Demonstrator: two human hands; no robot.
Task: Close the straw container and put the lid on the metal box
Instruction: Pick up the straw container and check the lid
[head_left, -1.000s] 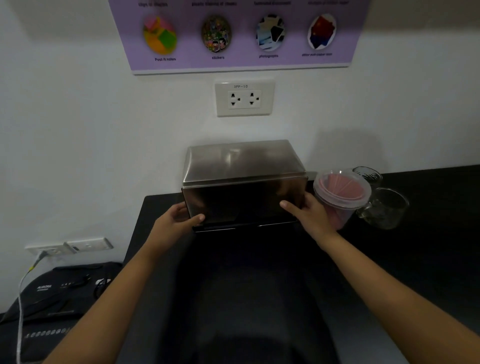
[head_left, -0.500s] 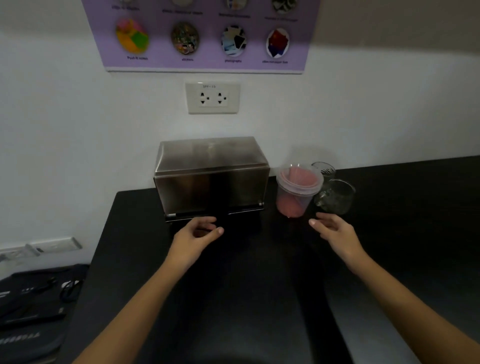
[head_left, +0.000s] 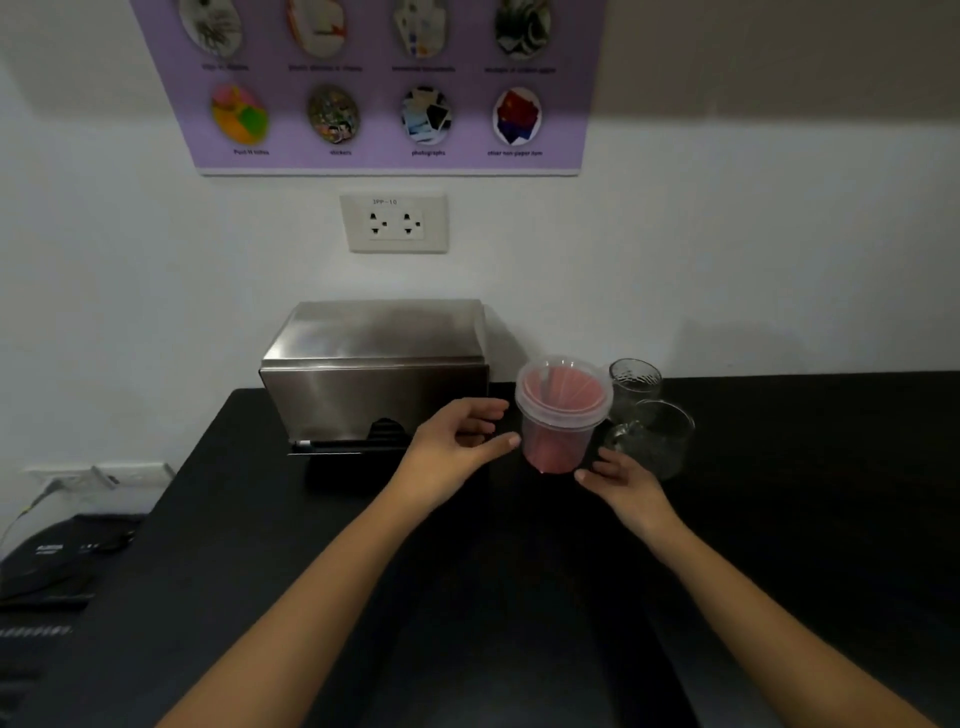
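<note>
Nearest, two bare forearms reach forward over the matte black desk (head_left: 779, 467). The left hand (head_left: 452, 447) sits at about 9 o'clock of the straw container (head_left: 561, 415), fingers loosely curled and spread, holding nothing, thumb tip just short of the cup wall. The right hand (head_left: 623, 483) lies at about 5 o'clock of it, fingers open and empty, tips close to the base; whether they touch is unclear.

The container is a clear, tapered plastic tub with pink straws inside and a translucent round lid (head_left: 563, 387) resting on its rim; whether that lid is pressed home cannot be told. It should be light, thin-walled and a little flexible, so it is best steadied low on the wall with one hand while the other presses around the lid's edge.

At its 3 o'clock stand two glass cups (head_left: 654, 431), fragile and near enough to knock. At 10 o'clock the metal box (head_left: 374, 374), brushed steel, rigid and rectangular, stands against the white wall with its lid seated.
</note>
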